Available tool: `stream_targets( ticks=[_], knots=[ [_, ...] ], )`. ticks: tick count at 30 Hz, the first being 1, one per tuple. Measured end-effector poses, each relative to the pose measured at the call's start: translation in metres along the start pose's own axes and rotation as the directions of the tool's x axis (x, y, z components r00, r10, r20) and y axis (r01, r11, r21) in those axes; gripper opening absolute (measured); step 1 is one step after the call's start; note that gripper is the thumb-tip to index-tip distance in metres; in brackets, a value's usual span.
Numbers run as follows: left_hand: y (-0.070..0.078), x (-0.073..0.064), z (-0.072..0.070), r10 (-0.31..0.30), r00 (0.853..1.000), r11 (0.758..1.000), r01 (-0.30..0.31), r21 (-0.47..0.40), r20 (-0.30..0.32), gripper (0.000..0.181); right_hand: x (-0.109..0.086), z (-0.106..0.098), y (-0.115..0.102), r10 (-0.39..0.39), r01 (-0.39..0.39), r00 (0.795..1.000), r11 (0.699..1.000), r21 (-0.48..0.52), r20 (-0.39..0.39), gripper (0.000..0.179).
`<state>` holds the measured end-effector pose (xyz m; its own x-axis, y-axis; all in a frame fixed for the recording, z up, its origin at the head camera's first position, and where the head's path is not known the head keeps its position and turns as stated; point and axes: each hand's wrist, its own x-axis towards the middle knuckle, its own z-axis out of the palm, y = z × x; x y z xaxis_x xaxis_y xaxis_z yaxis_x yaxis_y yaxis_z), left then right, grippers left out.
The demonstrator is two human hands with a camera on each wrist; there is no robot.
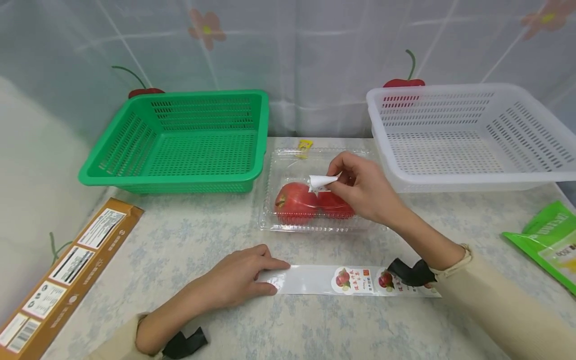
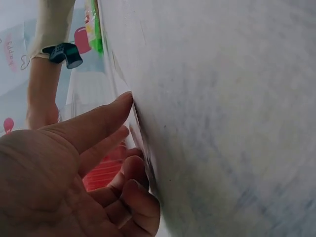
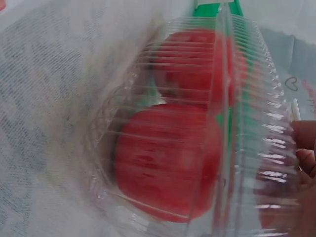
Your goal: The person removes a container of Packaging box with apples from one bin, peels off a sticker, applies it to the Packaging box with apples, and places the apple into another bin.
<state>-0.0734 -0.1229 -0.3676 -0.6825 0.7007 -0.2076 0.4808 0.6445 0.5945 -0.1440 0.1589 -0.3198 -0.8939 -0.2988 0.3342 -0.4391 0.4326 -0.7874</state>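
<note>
My right hand (image 1: 365, 192) pinches a curled white sticker (image 1: 320, 182) between thumb and fingers, just above a clear plastic clamshell box (image 1: 288, 167). Inside the closed box sit two red apples (image 1: 296, 202), also seen through its ribbed wall in the right wrist view as a nearer apple (image 3: 168, 160) and a farther one. On the table lies a glossy strip of sticker backing (image 1: 310, 280), with fruit-printed labels (image 1: 351, 280) toward its right end. The thumb and extended index finger of my left hand (image 1: 238, 275) rest on the strip's left end; its other fingers are loosely bent.
A green basket (image 1: 202, 155) stands at back left, a white basket (image 1: 445, 152) at back right. At the left lies a long brown carton (image 1: 67, 272); a green pouch (image 1: 546, 242) is at the right edge. A small yellow item (image 1: 305, 145) appears at the box's far edge.
</note>
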Motion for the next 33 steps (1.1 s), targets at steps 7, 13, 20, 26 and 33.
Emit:
stream_targets(
  ticks=[7, 13, 20, 26, 33],
  knots=[
    [0.001, 0.002, -0.007, -0.023, 0.994, 0.969, -0.005, -0.248, -0.108, 0.033, 0.002, 0.004, 0.010, 0.036, -0.035, 0.999, 0.999, -0.019, 0.036, 0.015],
    [0.010, 0.010, -0.024, -0.033, 0.873, 0.961, -0.106, -0.255, -0.487, 0.026, 0.003, 0.004, 0.012, 0.043, -0.041, 0.997, 0.999, -0.026, 0.068, 0.015],
    [0.009, 0.030, -0.037, -0.143, 0.774, 0.989, 0.096, -0.110, -0.617, 0.046, 0.005, 0.003, 0.015, 0.090, -0.086, 0.991, 0.995, -0.044, 0.097, 0.018],
    [0.005, 0.034, -0.041, -0.132, 0.832, 0.991, 0.091, -0.102, -0.538, 0.045, 0.008, 0.004, 0.016, 0.103, -0.097, 0.988, 0.994, -0.055, 0.112, 0.020],
    [0.003, 0.036, -0.043, -0.165, 0.878, 0.978, 0.087, -0.190, -0.449, 0.039, 0.009, 0.003, 0.015, 0.077, -0.064, 0.988, 0.993, -0.097, 0.137, 0.021]
  ],
)
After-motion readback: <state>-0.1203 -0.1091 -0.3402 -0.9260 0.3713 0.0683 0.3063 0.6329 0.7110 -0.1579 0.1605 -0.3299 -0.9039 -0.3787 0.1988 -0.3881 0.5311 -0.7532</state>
